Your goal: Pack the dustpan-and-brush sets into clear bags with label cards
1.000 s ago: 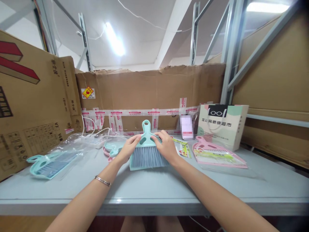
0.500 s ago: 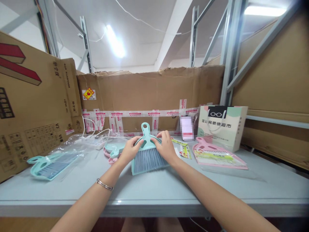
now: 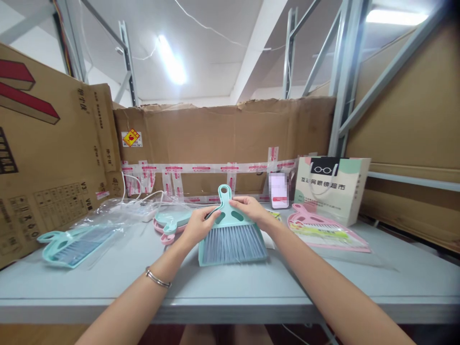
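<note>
A mint-green hand brush (image 3: 233,244) with grey bristles stands upright above the table, bristles down and the holed handle end up. Behind it sits a matching dustpan (image 3: 201,258), showing mostly as a rim along the left side. My left hand (image 3: 200,224) is closed at the left edge of the pair, thumb in front and fingers partly hidden behind. On the other side, my right hand (image 3: 254,210) pinches the brush by the base of its handle. Whether those right fingers also touch the dustpan cannot be made out.
Left on the table (image 3: 151,282) lies a bagged mint brush set (image 3: 77,244). Mint and pink dustpans (image 3: 168,230) lie behind my left hand. At right are a bagged pink set (image 3: 327,230), a phone (image 3: 279,190) and a paper bag (image 3: 328,191). A cardboard box (image 3: 215,139) stands behind.
The brush and dustpan have moved slightly right and now face me more squarely, with more bristles showing. My right hand has shifted right and its fingers have come down closer to the handle.
</note>
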The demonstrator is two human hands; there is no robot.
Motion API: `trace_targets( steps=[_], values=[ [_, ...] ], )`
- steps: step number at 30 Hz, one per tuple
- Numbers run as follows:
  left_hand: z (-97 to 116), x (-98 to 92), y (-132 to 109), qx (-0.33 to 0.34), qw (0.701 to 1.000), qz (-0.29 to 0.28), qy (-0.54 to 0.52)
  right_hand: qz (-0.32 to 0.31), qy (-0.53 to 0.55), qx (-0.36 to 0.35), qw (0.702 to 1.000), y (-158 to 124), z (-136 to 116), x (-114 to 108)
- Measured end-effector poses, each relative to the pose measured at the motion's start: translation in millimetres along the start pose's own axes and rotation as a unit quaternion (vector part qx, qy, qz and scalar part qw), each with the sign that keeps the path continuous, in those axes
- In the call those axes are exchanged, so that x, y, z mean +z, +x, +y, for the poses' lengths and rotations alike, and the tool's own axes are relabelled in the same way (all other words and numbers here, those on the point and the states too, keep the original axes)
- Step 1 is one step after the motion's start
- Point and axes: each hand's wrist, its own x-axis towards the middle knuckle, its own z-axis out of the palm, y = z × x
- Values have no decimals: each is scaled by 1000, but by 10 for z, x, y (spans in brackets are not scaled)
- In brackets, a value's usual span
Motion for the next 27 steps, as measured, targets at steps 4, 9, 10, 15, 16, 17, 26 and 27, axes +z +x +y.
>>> trace_targets(
  steps=[4, 9, 10, 15, 16, 17, 26, 27],
  values=[
    [14, 5, -5, -1, 1000, -3, -3, 29, -5, 8, 1000, 21, 38, 2],
    [-8, 10, -3, -11, 1000, 2, -6, 72, -62, -9, 995, 17, 15, 67],
    [-17, 9, -1, -15, 1000, -1, -1, 78, -72, -14, 994, 12, 7, 80],
    [-59, -5, 11, -31, 999, -4, 7, 68, -59, -19, 996, 1, 8, 78],
    [-65, -7, 12, -31, 1000, -2, 2, 71, -45, -18, 996, 5, 18, 64],
    [-70, -9, 12, -32, 999, 1, -3, 79, -27, -15, 996, 10, 30, 48],
    [-101, -6, 19, -53, 998, 25, -16, 178, -18, 14, 984, 134, 131, -240],
    [-121, -15, 27, -58, 998, 35, -18, 209, -28, 9, 978, 148, 132, -332]
  ],
)
